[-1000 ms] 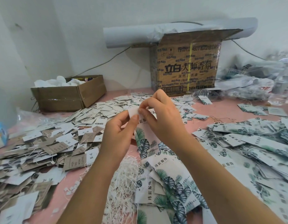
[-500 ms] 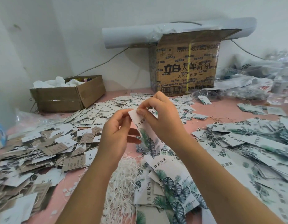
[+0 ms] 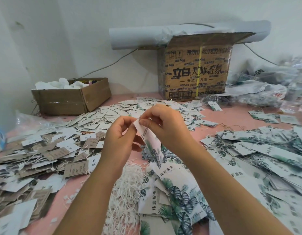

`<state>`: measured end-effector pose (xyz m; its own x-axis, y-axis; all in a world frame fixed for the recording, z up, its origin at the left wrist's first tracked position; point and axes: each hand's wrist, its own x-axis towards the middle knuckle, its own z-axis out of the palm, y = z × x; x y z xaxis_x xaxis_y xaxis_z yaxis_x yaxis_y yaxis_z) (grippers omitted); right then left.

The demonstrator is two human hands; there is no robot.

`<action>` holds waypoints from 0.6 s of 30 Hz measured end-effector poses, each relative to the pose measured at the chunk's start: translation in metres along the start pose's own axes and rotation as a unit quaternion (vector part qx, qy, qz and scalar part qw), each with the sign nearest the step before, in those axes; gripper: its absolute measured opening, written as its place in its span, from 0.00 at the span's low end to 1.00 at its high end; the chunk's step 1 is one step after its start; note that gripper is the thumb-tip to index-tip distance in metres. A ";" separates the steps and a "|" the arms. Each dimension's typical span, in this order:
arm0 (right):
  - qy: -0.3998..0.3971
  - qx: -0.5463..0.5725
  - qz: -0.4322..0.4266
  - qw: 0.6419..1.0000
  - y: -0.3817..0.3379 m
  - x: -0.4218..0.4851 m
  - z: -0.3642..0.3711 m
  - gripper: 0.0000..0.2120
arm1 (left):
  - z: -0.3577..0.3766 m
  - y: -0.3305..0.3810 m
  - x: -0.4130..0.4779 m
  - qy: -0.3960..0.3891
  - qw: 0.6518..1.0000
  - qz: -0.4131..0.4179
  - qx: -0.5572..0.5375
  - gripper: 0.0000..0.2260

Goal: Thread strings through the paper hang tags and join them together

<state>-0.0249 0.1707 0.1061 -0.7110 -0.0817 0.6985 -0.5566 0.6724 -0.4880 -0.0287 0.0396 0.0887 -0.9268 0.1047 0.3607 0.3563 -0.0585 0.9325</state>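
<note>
TAG: long white leaf-printed paper hang tag (image 3: 149,143) aloft before the printed cardboard box (image 3: 196,73), long axis steep, plain end up and leaning left, leaf end down | left hand (image 3: 119,141) pinches its top corner | right hand (image 3: 165,129) pinches the same end, fingers curled

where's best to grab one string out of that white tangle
Pinch a loose end poking out at the edge of the white string pile, coming from above; the middle is a tangle, so grabbing there would probably lift a clump.
</note>
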 end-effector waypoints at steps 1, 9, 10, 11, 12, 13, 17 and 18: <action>-0.006 0.000 0.006 1.000 0.001 0.000 0.000 0.03 | 0.000 -0.001 0.001 0.001 1.000 -0.007 -0.001 0.05; -0.047 0.022 0.130 0.990 0.025 0.002 -0.011 0.05 | -0.008 -0.001 0.007 0.052 0.989 -0.067 -0.121 0.07; -0.047 0.020 0.144 0.988 0.029 0.003 -0.014 0.05 | -0.008 0.000 0.008 0.062 0.984 -0.076 -0.148 0.07; -0.044 0.021 0.159 0.986 0.032 0.003 -0.016 0.05 | -0.009 0.000 0.009 0.071 0.978 -0.084 -0.175 0.06; -0.040 0.024 0.172 0.984 0.035 0.003 -0.019 0.06 | -0.010 0.000 0.009 0.078 0.972 -0.091 -0.200 0.06; -0.037 0.026 0.185 0.982 0.038 0.003 -0.021 0.06 | -0.011 0.000 0.010 0.083 0.967 -0.095 -0.221 0.05; -0.018 0.030 0.220 0.975 0.047 0.002 -0.029 0.05 | -0.014 0.000 0.011 0.094 0.951 -0.109 -0.274 0.04; -0.011 0.033 0.226 0.974 0.048 0.002 -0.030 0.05 | -0.014 0.000 0.011 0.099 0.948 -0.113 -0.281 0.04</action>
<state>-0.0405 0.2251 0.0996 -0.8982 0.1945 0.3942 -0.2114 0.5952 -0.7753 -0.0409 0.0266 0.0926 -0.9959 -0.0064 0.0900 0.0769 -0.5823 0.8093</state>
